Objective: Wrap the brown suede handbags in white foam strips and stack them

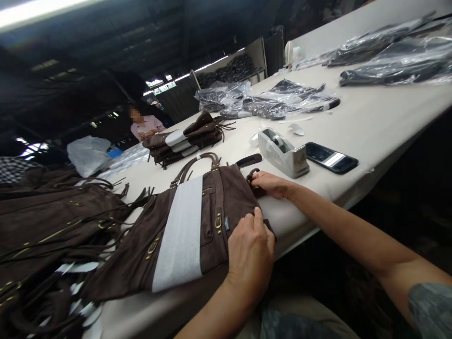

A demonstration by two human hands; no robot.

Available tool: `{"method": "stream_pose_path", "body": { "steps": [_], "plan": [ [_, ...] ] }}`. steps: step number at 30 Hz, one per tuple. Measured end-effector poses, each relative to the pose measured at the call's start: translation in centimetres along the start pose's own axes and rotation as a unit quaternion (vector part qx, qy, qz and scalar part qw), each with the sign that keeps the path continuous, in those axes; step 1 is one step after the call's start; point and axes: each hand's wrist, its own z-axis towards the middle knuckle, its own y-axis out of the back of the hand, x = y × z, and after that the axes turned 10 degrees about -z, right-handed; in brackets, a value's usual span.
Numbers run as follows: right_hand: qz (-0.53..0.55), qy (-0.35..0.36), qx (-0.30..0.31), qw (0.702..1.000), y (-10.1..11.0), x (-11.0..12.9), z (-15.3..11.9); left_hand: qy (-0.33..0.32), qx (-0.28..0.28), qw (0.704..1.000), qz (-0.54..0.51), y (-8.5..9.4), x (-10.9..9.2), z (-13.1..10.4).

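A dark brown handbag (233, 193) lies flat at the table's near edge, with brass buckles and a white paper band (181, 235) around its middle. Its twin handles (192, 162) point away from me. My left hand (250, 249) has its fingers curled over the bag's right side, close to a small grey label (226, 223). At the upper right side of the bag, my right hand (270, 183) pinches a brown strap (253, 175). The fingertips of both hands are partly hidden.
A tape dispenser (284, 153) and a phone (332, 157) lie beyond my right hand. More brown bags (52, 216) crowd the left, and others are stacked (187, 141) farther back. Plastic-wrapped bags (282, 101) lie along the table (384, 113). A person (144, 125) is at the far side.
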Motion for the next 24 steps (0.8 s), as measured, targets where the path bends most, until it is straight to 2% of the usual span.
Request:
{"method": "stream_pose_path", "body": {
  "steps": [3,5,7,8,9,10,11,12,13,14,16,17,18,20,22,24],
  "plan": [
    [0.090,-0.038,-0.094,0.991,0.5,0.5,-1.0,-0.032,-0.049,0.998,0.032,-1.4,-0.3,-0.7],
    [0.034,-0.053,-0.123,0.990,0.5,0.7,-2.3,-0.054,-0.095,0.993,0.043,-2.5,-0.3,-0.9],
    [-0.098,-0.039,-0.174,0.979,0.2,1.0,-3.8,-0.078,-0.126,0.988,0.044,-3.4,-0.2,-0.9],
    [-0.177,-0.008,-0.222,0.959,-0.1,1.1,-4.5,-0.090,-0.131,0.986,0.046,-3.7,0.0,-1.0],
    [-0.254,0.043,-0.279,0.925,-0.4,1.2,-5.0,-0.099,-0.131,0.985,0.051,-4.0,0.2,-1.0],
    [-0.319,0.112,-0.327,0.883,-0.9,1.3,-5.4,-0.106,-0.131,0.984,0.058,-4.1,0.3,-1.1],
    [-0.369,0.188,-0.347,0.841,-1.5,1.2,-5.7,-0.113,-0.133,0.982,0.066,-4.3,0.4,-1.2],
    [-0.406,0.249,-0.336,0.812,-2.1,1.0,-5.7,-0.120,-0.137,0.981,0.074,-4.4,0.5,-1.4],
    [-0.429,0.288,-0.297,0.803,-2.7,0.7,-5.6,-0.125,-0.141,0.979,0.080,-4.6,0.6,-1.5],
    [-0.441,0.306,-0.233,0.811,-3.2,0.2,-5.4,-0.131,-0.144,0.977,0.085,-4.8,0.6,-1.7],
    [-0.433,0.288,-0.105,0.848,-3.6,-0.9,-4.7,-0.145,-0.157,0.972,0.096,-5.3,0.6,-2.0],
    [-0.415,0.264,-0.071,0.868,-3.5,-1.3,-4.3,-0.149,-0.168,0.969,0.102,-5.6,0.6,-2.1],
    [-0.395,0.242,-0.063,0.884,-3.0,-1.6,-4.1,-0.152,-0.179,0.966,0.109,-5.8,0.6,-2.2],
    [-0.386,0.208,-0.127,0.890,-1.6,-1.5,-3.8,-0.152,-0.170,0.965,0.127,-5.8,0.6,-2.4],
    [-0.430,0.172,-0.228,0.856,-0.3,-0.7,-3.6,-0.146,-0.132,0.968,0.156,-5.2,0.4,-2.7],
    [-0.476,0.168,-0.275,0.818,0.0,0.7,-2.4,-0.154,-0.108,0.962,0.197,-4.1,0.0,-3.3]
  ]
}}
